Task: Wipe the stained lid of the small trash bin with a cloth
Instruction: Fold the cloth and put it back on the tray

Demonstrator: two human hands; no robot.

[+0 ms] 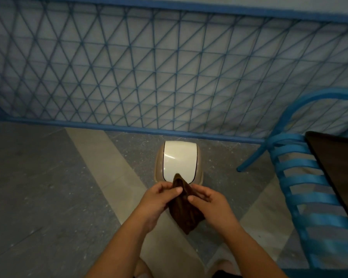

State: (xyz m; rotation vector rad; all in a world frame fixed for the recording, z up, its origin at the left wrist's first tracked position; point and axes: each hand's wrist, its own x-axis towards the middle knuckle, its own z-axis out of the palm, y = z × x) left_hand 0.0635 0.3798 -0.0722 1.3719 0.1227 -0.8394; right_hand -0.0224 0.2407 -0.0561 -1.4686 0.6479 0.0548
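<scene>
Holding a brown cloth (184,209), both hands hover above the closed bin (179,159).

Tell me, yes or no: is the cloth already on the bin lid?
No; both hands hold the brown cloth above the floor, short of the lid.

At mid-frame, the small beige plastic trash bin (158,157) carries a glossy, smooth cream-white lid (179,159) that catches a streak of light. Just below it hangs a matt, soft dark brown cloth (186,213). The grey speckled stone floor (38,187) looks dull. Painted blue metal mesh (149,67) fills the upper frame; a blue slatted metal chair (309,187) stands at right.
</scene>
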